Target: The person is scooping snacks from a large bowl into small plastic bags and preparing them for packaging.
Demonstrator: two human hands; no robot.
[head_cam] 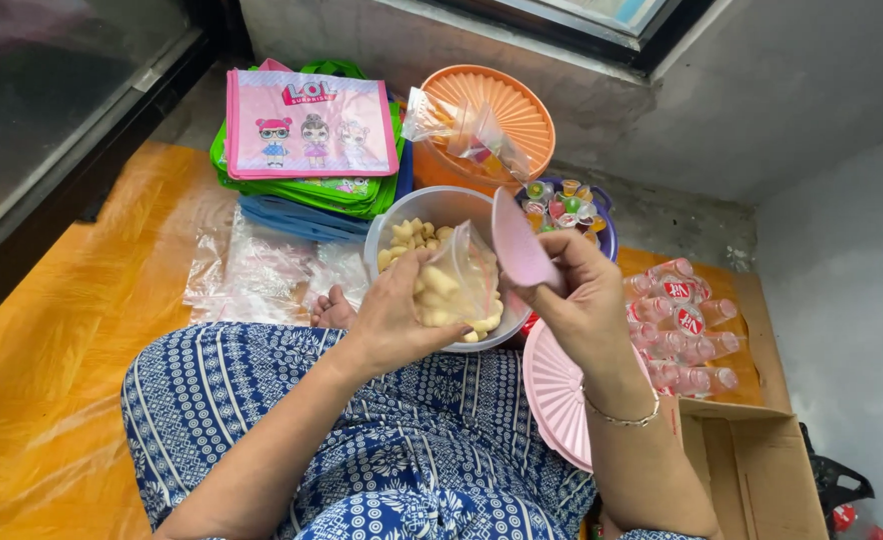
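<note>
We sit on a floor covered with glossy orange sheeting (52, 330), which reflects the light and wrinkles a little near our knee. Our lap is draped in blue-and-white patterned cloth (362, 450), and a bare foot (334, 308) shows just past it. Ahead rises a rough grey plastered wall (762, 110) with a dark window frame (582, 30) at its top; to the left runs a dark glass panel (52, 80) in a black frame.

Our left hand (394, 318) holds a small clear plastic bag (459, 283) partly filled with pale puffed snacks, the fingers (420, 268) pinched around its open mouth. The bag hangs directly over a grey bowl (442, 205) holding more of the same snacks. Our right hand (580, 300), with a thin bracelet at the wrist, has its fingers closed on a pink plastic scoop (522, 243), held just beside the bag's opening.

Beyond the bowl stands an orange ribbed basin (507, 105) with a filled clear packet (462, 130) lying across it, and beside that a purple bowl of small jelly cups (562, 207). A pile of cartoon-printed tote bags (307, 130) in pink, green and blue sits to the left, with loose clear plastic bags (252, 270) spread on the floor in front. On the right, a pink ribbed lid (557, 395) leans against our leg, and small pink drink bottles (687, 320) lie on flattened cardboard (752, 460).
</note>
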